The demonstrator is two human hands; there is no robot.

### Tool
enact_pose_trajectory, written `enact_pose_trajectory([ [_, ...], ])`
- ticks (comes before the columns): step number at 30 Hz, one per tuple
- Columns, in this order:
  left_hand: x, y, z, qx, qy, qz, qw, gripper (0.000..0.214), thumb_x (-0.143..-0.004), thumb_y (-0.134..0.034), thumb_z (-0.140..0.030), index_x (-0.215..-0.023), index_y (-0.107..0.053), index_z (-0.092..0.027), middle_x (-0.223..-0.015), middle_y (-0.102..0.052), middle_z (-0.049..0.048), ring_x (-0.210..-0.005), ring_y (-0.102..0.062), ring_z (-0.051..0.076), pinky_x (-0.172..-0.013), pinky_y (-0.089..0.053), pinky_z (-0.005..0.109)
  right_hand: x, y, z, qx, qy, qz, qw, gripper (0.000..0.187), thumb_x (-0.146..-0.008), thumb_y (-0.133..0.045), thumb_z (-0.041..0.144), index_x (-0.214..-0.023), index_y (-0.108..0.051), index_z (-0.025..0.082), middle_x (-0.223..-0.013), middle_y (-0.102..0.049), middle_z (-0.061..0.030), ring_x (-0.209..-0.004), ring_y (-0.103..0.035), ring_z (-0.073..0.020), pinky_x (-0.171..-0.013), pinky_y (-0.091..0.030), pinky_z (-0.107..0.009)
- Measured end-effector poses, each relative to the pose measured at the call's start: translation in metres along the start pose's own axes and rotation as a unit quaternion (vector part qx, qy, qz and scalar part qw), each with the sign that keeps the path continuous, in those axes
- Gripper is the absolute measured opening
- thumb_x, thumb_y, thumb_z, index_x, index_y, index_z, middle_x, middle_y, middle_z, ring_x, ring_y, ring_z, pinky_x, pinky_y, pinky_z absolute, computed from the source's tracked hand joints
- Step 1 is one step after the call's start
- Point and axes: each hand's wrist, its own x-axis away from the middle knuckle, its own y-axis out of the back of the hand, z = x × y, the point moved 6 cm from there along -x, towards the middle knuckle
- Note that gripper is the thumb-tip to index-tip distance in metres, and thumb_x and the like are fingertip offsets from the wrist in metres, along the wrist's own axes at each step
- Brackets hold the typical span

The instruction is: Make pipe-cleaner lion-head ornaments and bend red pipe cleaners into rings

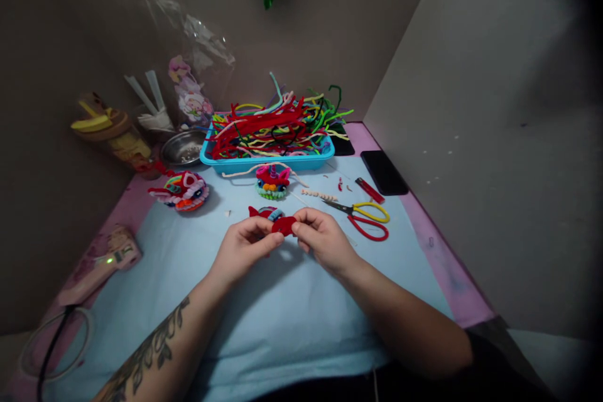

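Between my two hands is a small red fuzzy piece (pixel 283 225), apparently made of pipe cleaner. My left hand (pixel 247 242) pinches its left end between thumb and fingers, and my right hand (pixel 323 239) grips the right end the same way. Just behind the fingers shows a red and blue-grey fuzzy piece (pixel 269 212), partly covered by them; I cannot tell whether it touches my left hand. Farther back sits a small colourful pipe-cleaner lion head (pixel 272 183). A larger red and pink one (pixel 181 191) rests to the left.
A blue tray (pixel 268 166) heaped with pipe cleaners stands at the back. Scissors (pixel 360 212), a red cutter (pixel 370 190) and a phone (pixel 384 173) lie to the right. A metal bowl (pixel 181 149) is back left; a pink glue gun (pixel 106 264) lies nearer, its cord trailing.
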Motion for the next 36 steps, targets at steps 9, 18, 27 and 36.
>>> enact_pose_trajectory([
  [9, -0.003, 0.004, 0.002, 0.042, 0.01, -0.027, 0.999, 0.025, -0.067, -0.077, -0.033, -0.064, -0.06, -0.014, -0.052, -0.053, -0.0053, -0.049, -0.043, 0.006, -0.05, -0.031, 0.019, 0.0, -0.003, -0.002, 0.003, -0.004, 0.012, 1.0, 0.019, -0.074, -0.063, 0.032, -0.07, -0.053, 0.017, -0.051, -0.044, 0.0075, -0.043, -0.035, -0.0054, -0.044, -0.025, -0.02],
  [18, -0.003, 0.0, 0.003, 0.107, 0.025, -0.054, 0.992, 0.03, -0.066, -0.074, -0.027, -0.057, -0.049, -0.016, -0.045, -0.042, -0.0082, -0.044, -0.032, 0.004, -0.046, -0.022, 0.019, 0.013, -0.005, 0.02, 0.154, 0.162, -0.062, 0.973, 0.011, -0.075, -0.059, 0.022, -0.066, -0.053, 0.018, -0.065, -0.05, 0.0021, -0.061, -0.045, -0.0103, -0.056, -0.036, -0.022],
  [27, -0.001, 0.002, -0.003, 0.032, 0.0, -0.038, 0.999, 0.026, -0.074, -0.07, -0.033, -0.065, -0.051, -0.016, -0.051, -0.045, -0.0067, -0.046, -0.037, 0.005, -0.045, -0.028, 0.017, 0.005, -0.002, 0.01, 0.084, 0.063, -0.027, 0.994, 0.016, -0.075, -0.06, 0.031, -0.069, -0.053, 0.017, -0.06, -0.047, 0.0043, -0.052, -0.039, -0.0077, -0.049, -0.033, -0.02],
  [36, 0.004, 0.0, -0.015, -0.177, -0.088, -0.057, 0.979, 0.016, -0.076, -0.068, -0.03, -0.085, -0.072, -0.017, -0.082, -0.072, 0.0055, -0.076, -0.066, 0.016, -0.069, -0.051, 0.025, 0.004, -0.004, 0.011, 0.18, 0.052, -0.001, 0.982, 0.011, -0.074, -0.059, 0.027, -0.071, -0.06, 0.016, -0.067, -0.057, 0.0008, -0.06, -0.05, -0.01, -0.055, -0.041, -0.021],
])
